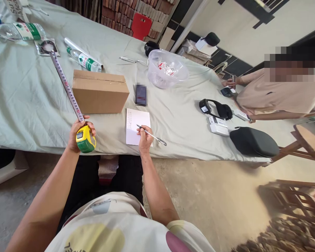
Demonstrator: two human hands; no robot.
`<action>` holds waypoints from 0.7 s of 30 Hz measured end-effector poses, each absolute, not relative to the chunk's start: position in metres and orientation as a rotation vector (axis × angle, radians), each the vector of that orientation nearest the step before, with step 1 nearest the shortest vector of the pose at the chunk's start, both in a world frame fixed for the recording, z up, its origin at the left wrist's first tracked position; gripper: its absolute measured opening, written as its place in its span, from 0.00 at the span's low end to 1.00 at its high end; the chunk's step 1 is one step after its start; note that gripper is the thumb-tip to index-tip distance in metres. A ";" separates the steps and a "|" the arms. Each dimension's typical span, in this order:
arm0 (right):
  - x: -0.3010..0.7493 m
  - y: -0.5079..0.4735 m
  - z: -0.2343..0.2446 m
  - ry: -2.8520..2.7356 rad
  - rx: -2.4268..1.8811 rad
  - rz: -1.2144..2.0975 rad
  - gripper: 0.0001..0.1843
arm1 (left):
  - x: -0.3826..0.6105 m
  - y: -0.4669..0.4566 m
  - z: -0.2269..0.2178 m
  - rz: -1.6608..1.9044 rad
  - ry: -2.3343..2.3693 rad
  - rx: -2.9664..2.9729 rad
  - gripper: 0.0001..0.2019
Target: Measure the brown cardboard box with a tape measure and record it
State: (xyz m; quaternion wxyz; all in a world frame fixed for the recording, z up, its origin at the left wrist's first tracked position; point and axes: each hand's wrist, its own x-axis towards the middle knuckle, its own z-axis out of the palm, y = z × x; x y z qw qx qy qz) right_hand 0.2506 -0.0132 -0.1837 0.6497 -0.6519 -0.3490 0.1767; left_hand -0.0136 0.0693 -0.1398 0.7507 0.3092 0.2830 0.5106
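Note:
My left hand [75, 134] is closed around a yellow and green tape measure [86, 140]. Its blade [65, 84] is drawn out away from me, past the left side of a brown cardboard box [101, 94]. The blade's far end lies by a dark ring-shaped object [48, 46] on a small clear packet. In my right hand [145, 139] a pen [154, 135] is gripped, its tip over a white notepad [132, 134]. Rows of handwriting, too small to read, run down the page's upper left.
Two water bottles [85, 60] lie behind the box. A phone [141, 94] and a clear plastic basin [168, 71] stand to its right. Farther right are a black headset [216, 109], white devices [218, 126] and a black case [253, 141]. Another person [278, 91] sits at the table's right end.

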 end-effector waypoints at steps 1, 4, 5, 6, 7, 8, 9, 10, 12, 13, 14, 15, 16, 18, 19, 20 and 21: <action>0.250 -0.013 -0.183 -0.793 -1.482 0.395 0.13 | -0.013 0.068 -0.140 1.121 0.625 0.679 0.12; 0.249 -0.014 -0.181 -0.783 -1.493 0.393 0.16 | -0.013 0.066 -0.140 1.123 0.625 0.694 0.13; 0.249 -0.014 -0.180 -0.786 -1.495 0.393 0.16 | -0.013 0.066 -0.140 1.124 0.624 0.697 0.13; 0.249 -0.015 -0.180 -0.796 -1.495 0.389 0.16 | -0.013 0.066 -0.140 1.123 0.625 0.698 0.13; 0.250 -0.017 -0.179 -0.808 -1.493 0.381 0.16 | -0.013 0.065 -0.139 1.120 0.629 0.695 0.12; 0.251 -0.019 -0.179 -0.823 -1.491 0.372 0.17 | -0.013 0.065 -0.139 1.118 0.634 0.691 0.12; 0.253 -0.021 -0.179 -0.835 -1.492 0.361 0.17 | -0.013 0.065 -0.138 1.118 0.638 0.687 0.12; 0.255 -0.023 -0.179 -0.842 -1.497 0.351 0.17 | -0.013 0.064 -0.138 1.117 0.641 0.682 0.12; 0.261 -0.027 -0.179 -0.839 -1.527 0.336 0.17 | -0.013 0.062 -0.136 1.115 0.642 0.670 0.12; 0.263 -0.028 -0.178 -0.828 -1.545 0.330 0.17 | -0.013 0.061 -0.136 1.110 0.644 0.663 0.12; 0.266 -0.028 -0.177 -0.823 -1.560 0.321 0.16 | -0.013 0.061 -0.136 1.105 0.644 0.657 0.13; 0.268 -0.026 -0.174 -0.827 -1.560 0.321 0.16 | -0.012 0.060 -0.136 1.106 0.644 0.653 0.12; 0.269 -0.022 -0.170 -0.856 -1.546 0.329 0.15 | -0.011 0.059 -0.136 1.108 0.642 0.651 0.12; 0.269 -0.009 -0.156 -0.961 -1.525 0.351 0.15 | -0.010 0.059 -0.137 1.118 0.639 0.653 0.11; 0.267 0.001 -0.147 -1.033 -1.523 0.369 0.16 | -0.010 0.059 -0.137 1.121 0.637 0.653 0.11; 0.265 0.012 -0.137 -1.103 -1.528 0.392 0.17 | -0.010 0.059 -0.138 1.124 0.635 0.650 0.11; 0.262 0.025 -0.127 -1.165 -1.513 0.433 0.20 | -0.010 0.059 -0.138 1.126 0.634 0.645 0.12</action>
